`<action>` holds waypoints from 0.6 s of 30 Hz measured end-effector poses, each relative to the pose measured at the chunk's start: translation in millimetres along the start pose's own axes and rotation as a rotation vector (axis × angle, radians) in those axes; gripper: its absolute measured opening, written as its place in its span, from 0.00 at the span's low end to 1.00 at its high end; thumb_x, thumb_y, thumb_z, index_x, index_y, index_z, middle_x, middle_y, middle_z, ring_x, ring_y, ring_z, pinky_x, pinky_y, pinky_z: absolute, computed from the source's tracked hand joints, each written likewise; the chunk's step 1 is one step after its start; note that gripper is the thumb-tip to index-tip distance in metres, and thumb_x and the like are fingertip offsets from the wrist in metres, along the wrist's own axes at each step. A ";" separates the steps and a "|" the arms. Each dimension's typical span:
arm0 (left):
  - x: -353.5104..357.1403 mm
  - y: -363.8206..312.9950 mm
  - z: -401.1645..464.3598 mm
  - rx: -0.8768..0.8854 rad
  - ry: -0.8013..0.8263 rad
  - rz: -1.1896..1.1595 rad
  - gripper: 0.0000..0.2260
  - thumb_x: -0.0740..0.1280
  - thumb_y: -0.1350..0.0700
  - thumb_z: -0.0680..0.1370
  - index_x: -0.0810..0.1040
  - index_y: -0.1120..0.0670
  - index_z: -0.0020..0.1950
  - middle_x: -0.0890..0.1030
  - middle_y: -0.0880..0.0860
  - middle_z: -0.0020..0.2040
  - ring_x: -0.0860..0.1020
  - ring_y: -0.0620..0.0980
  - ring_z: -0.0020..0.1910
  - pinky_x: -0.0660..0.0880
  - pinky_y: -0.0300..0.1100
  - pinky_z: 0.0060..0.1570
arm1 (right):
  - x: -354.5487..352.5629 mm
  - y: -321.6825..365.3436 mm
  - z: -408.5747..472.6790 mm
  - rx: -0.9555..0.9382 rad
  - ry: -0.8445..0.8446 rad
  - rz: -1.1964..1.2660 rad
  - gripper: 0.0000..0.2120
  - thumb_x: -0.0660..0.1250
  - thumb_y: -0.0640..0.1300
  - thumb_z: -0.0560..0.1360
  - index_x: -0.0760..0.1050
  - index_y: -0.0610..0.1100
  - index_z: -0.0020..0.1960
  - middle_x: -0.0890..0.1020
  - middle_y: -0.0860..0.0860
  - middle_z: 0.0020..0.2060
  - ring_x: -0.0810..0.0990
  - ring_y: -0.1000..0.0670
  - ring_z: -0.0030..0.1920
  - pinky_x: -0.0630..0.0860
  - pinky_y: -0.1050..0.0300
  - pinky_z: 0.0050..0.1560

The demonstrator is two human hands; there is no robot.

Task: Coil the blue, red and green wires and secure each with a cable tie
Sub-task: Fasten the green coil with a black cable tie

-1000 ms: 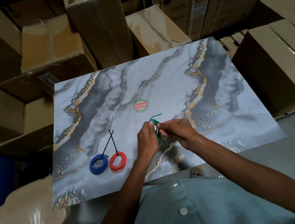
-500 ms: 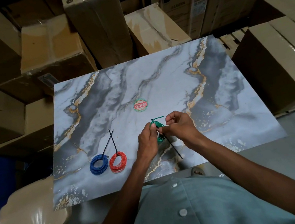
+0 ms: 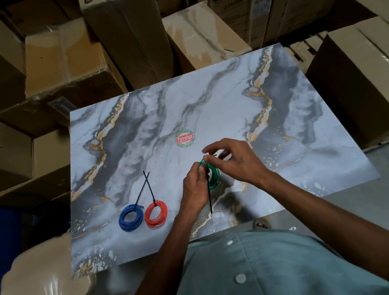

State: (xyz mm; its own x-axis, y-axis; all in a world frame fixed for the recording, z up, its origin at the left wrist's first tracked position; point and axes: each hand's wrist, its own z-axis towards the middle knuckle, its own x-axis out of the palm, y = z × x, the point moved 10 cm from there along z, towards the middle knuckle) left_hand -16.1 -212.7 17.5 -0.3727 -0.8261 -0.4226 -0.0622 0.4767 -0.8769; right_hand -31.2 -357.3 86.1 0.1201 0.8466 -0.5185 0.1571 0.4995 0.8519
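Head view: left hand (image 3: 193,189) grips the coiled green wire (image 3: 212,174) at its left edge, fingers curled round the loop. A thin black cable tie (image 3: 209,197) runs through the coil by the left fingers, its long tail hanging down toward the near table edge. Right hand (image 3: 235,159) sits at the top of the coil, thumb and forefinger pinching at the coil's upper rim; whether it pinches the wire itself or the head of the tie, cannot tell at this size. Other right fingers loosely curled above the table.

Versus half a second ago: green coil now reads as a full open ring, where before it was mostly hidden between the two hands. Right hand has lifted up and away from the left; they were pressed together before. Tie tail has swung from a slant toward lower right to near vertical. A second ago no tail was visible at all.

Green coil held just above the grey-white marble-pattern tabletop (image 3: 288,131), a little below the round red-green sticker (image 3: 185,138).

Coiled blue wire (image 3: 131,217) and coiled red wire (image 3: 156,214) lie flat side by side at near left, unchanged, each with a black tie (image 3: 149,186) on it, the two tails crossing above them. Cardboard boxes (image 3: 65,58) stacked round the table. Grey-green buttoned shirt (image 3: 261,277) at bottom of frame.
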 end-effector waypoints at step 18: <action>1.3 -6.2 0.1 -0.112 -0.067 -0.395 0.13 0.53 0.56 0.86 0.74 0.58 0.48 0.75 0.51 0.39 0.73 0.35 0.33 0.70 0.28 0.38 | 11.2 -2.9 -7.6 -0.031 0.043 -0.096 0.15 0.65 0.35 0.77 0.86 0.45 0.58 0.88 0.48 0.52 0.86 0.51 0.48 0.83 0.55 0.53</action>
State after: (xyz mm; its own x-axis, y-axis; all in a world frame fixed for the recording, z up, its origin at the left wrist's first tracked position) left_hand -16.1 -216.7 22.3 -0.2390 -0.9680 -0.0764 -0.2901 0.1462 -0.9458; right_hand -37.8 -347.9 78.4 0.0632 0.8013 -0.5949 0.1357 0.5836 0.8006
